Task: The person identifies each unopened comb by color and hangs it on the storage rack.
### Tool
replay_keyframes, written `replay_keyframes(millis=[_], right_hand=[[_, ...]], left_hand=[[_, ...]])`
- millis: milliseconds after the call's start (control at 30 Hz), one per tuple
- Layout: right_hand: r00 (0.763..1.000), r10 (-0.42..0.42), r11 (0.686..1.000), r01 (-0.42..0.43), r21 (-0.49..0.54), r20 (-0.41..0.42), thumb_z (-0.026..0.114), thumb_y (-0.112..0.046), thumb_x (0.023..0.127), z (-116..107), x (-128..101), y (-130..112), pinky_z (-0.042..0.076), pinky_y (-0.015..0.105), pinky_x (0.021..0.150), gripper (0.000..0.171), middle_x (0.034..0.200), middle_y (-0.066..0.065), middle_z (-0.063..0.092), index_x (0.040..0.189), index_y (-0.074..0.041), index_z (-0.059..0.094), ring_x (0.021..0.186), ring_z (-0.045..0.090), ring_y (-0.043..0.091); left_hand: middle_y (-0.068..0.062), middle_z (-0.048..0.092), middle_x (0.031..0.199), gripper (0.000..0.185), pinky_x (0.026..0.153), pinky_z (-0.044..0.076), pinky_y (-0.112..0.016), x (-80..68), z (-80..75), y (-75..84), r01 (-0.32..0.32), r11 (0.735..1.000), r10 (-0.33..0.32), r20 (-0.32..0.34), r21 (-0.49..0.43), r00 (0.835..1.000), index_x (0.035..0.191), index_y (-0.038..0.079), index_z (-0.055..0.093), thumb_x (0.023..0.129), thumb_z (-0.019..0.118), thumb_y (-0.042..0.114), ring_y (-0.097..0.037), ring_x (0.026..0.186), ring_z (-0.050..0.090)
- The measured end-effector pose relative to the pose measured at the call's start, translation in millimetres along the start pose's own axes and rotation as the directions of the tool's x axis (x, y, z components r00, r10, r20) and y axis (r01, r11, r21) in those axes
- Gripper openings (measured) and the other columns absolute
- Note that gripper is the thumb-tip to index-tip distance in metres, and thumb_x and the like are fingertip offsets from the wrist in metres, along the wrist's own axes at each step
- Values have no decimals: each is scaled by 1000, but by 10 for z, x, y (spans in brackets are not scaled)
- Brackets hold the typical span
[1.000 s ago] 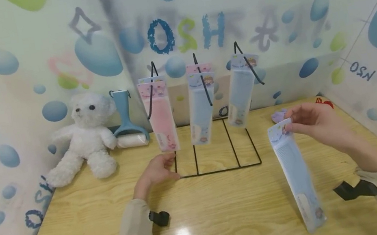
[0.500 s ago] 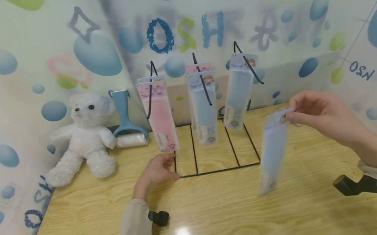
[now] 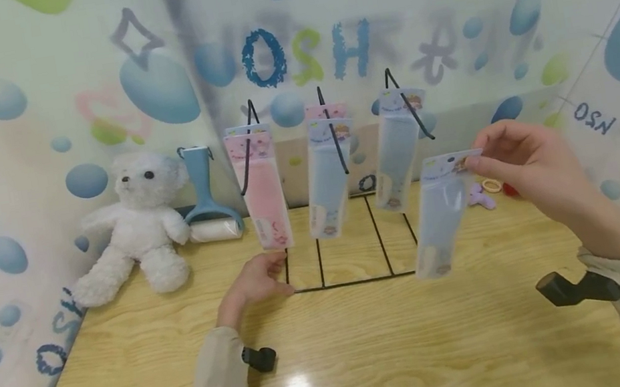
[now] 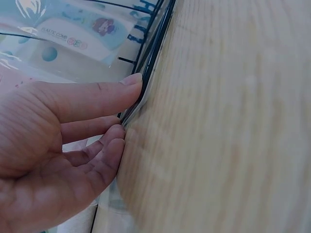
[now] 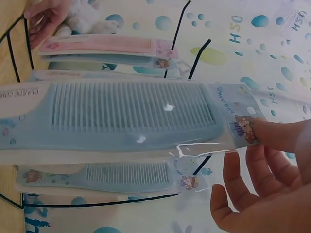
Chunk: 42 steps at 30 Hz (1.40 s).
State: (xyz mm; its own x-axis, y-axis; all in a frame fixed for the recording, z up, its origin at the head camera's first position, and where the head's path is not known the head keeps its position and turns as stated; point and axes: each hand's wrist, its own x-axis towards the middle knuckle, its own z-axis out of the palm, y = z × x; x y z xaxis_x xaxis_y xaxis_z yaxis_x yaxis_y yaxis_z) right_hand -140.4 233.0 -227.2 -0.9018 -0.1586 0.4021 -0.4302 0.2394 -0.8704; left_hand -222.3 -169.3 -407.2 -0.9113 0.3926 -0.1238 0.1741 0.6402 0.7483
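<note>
My right hand (image 3: 532,172) pinches the printed header of a blue packaged comb (image 3: 442,220) between thumb and fingers. The comb hangs tilted in front of the right side of a black wire display rack (image 3: 354,282). In the right wrist view the held comb (image 5: 136,111) spans the picture, with its teeth clear through the plastic. Three hooks carry packaged combs: a pink comb (image 3: 264,194) at left, a blue comb (image 3: 328,177) in the middle, another blue comb (image 3: 396,146) at right. My left hand (image 3: 253,280) grips the rack's front left base corner with thumb and fingertips (image 4: 115,133).
A white teddy bear (image 3: 147,226) sits at back left beside a blue lint roller (image 3: 204,197). Beyond the right hand lie a small purple thing (image 3: 480,197) and a tan ring (image 3: 491,185). A printed wall covering stands close behind the rack.
My right hand has raised the blue packaged comb and brought it left, toward the right hook. The purple thing and ring behind it now show. My left hand stays at the rack's corner.
</note>
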Motion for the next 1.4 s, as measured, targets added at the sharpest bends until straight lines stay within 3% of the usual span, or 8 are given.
replay_keyframes(millis=[200,367,433,600,767,900,1167,1400], right_hand=[[999,15,998,-19,-67,-47,65,-4,90,29,44,-57,34,27,37,7,85,-2,68,94,-2,61,71,61,10],[995,74,982,-84,-169,-67,67,-18,91,113,121,-104,23,38,30,16,91,-5,68,100,-7,60,53,53,11],[995,68,984,-78,-162,-70,68,-18,90,155,176,-113,35,32,36,17,92,-5,68,101,-7,60,57,55,12],[996,7,1000,-9,-23,-86,68,-9,89,226,311,-83,49,18,73,10,86,-4,68,95,-4,62,83,61,13],[992,-53,989,68,131,-114,69,0,86,247,358,-23,50,17,71,7,81,-2,67,89,-4,64,78,63,11],[989,-52,985,73,157,-135,69,1,85,242,372,-4,51,18,72,7,81,-1,68,87,-4,65,78,64,11],[979,-23,999,13,-48,-202,71,-9,87,243,428,68,50,17,73,8,82,-5,67,90,-6,64,80,62,11],[969,-24,995,-2,-102,-246,71,-12,87,253,505,138,48,19,71,9,77,-7,63,91,-8,65,78,59,11]], left_hand=[[-23,57,125,71,98,45,-46,-12,4,-12,-10,1000,10,1,-4,1000,134,-10,47,74,80,7,-36,114,53],[-23,57,125,71,99,45,-47,-53,-9,-56,-7,1000,7,-13,8,1000,134,-11,46,74,81,7,-36,114,53],[-24,57,126,72,99,45,-47,-71,-20,-67,0,1000,0,-16,4,1000,135,-11,45,75,80,6,-37,115,53],[-23,56,126,72,99,44,-47,-88,-37,-72,13,1000,-13,-22,-9,1000,136,-10,45,75,80,7,-36,116,52],[-24,56,127,72,98,45,-47,-75,-35,-63,-7,1000,7,-7,-20,1000,136,-11,45,76,80,7,-36,116,52],[-24,55,127,72,98,45,-47,-61,-42,-45,-17,1000,17,-7,-26,1000,136,-11,44,76,80,7,-37,116,52],[-22,57,125,72,98,45,-46,-26,-32,-3,-13,1000,13,7,-6,1000,135,-10,45,75,80,7,-35,114,53],[-22,57,124,72,97,46,-46,-15,-16,16,-9,1000,10,8,-11,1000,136,-10,45,75,80,7,-34,114,53]])
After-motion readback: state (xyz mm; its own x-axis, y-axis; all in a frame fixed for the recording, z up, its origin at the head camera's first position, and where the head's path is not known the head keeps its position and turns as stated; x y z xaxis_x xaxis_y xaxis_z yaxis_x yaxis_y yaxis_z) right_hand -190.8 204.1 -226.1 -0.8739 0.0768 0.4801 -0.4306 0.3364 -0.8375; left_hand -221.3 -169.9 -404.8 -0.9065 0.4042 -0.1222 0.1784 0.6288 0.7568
